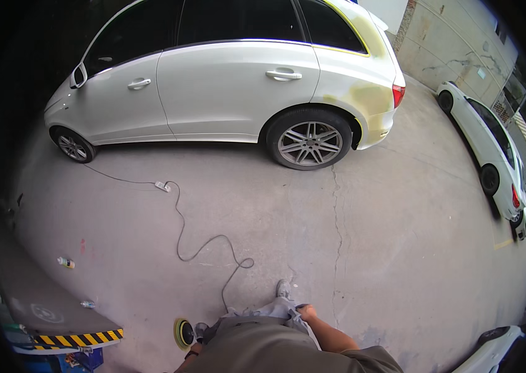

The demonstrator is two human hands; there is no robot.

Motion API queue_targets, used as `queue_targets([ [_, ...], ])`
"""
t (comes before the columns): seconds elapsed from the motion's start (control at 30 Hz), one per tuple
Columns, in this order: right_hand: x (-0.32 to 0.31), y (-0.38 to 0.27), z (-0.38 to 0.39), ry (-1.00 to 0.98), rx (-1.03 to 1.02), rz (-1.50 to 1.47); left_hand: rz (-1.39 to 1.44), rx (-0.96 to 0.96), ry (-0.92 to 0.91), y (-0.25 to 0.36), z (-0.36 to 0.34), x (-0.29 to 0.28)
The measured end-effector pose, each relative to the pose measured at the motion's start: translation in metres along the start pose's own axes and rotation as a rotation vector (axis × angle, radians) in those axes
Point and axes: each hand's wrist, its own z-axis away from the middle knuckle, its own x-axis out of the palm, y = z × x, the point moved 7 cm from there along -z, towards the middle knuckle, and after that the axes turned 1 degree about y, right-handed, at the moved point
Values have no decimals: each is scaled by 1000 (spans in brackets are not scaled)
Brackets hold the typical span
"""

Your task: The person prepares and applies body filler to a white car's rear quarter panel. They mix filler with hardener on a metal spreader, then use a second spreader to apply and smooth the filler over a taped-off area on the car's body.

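Note:
At my left side hangs a polisher with a round yellow-and-dark pad. My left hand is beside its grey head, below a dark wristband; my torso hides most of the fingers, but the hand seems to carry the tool. A dark cord runs from near my legs across the floor. Held low by my right thigh, my right hand has its fingers curled at the grey trouser cloth; what is in them, if anything, is hidden.
A white car with yellowish patches on its rear quarter stands ahead. The cord meets a white socket block. Bottles lie left, near a striped yellow-black edge. Another white car is parked right; cracks cross the concrete.

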Motion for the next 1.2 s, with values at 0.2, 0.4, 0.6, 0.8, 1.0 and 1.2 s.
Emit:
queue_targets([
  [0.2,-58,-58,72,-135,186,88,126,-233,170,-70,-11,90],
  [0.4,-110,-99,82,-266,200,119,361,-324,116,-112,-4,124],
  [0.6,-105,-157,55,-62,50,62,110,-99,-215,-118,-4,166],
  [0.8,-106,-181,35,-2,34,70,341,-75,-164,-106,5,164],
  [1.0,-92,-176,-25,-159,66,-21,914,-395,34,-74,35,98],
  [1.2,-105,-251,-138,-407,-112,287,1564,-494,464,-4,103,-93],
])
